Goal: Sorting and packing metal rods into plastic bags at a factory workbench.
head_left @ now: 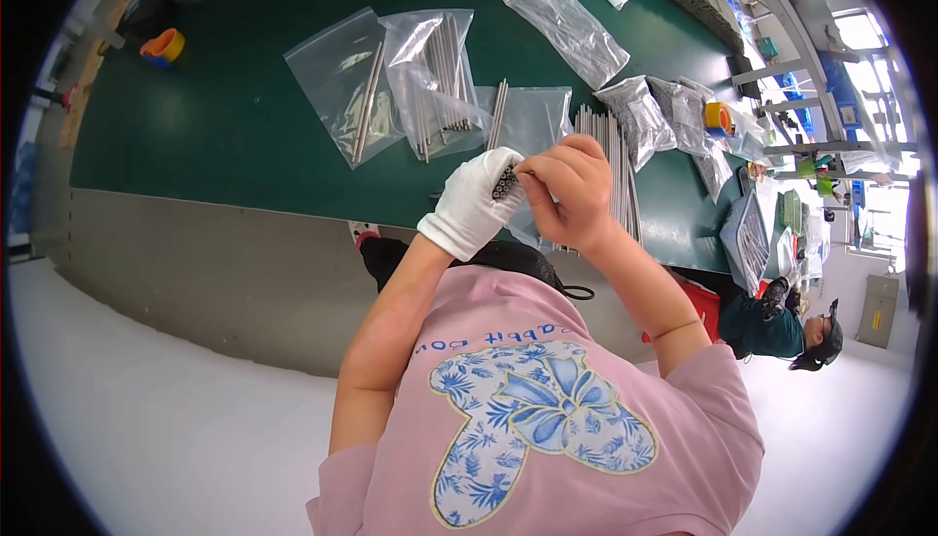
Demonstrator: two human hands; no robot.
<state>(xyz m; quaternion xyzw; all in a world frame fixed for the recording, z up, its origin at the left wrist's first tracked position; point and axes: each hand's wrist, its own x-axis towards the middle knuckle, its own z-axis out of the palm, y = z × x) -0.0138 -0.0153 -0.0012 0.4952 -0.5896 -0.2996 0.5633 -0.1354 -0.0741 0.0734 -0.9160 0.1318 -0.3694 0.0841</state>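
Left hand (472, 196), in a white glove, is wrapped around a bundle of thin metal tubes (504, 184) — round ends facing up out of the fist, dark in the middle. Right hand (574, 189), bare, is just beside it, fingers curled and thumb brought in at the tube ends; can't tell if it's pinching one. Both hands sit over the near edge of the green table (205, 150).

Beyond the hands: a clear bag (327, 62) with a few rods on it, a second clear bag (405, 33) with more rods, a third lying flat (547, 106). Loose rods (598, 124) in a row right behind the right hand. Farther right — filled bags (637, 124), a yellow tape roll (718, 118), a blue tray (735, 233). Co-worker (767, 328) in dark green at the table's right end.
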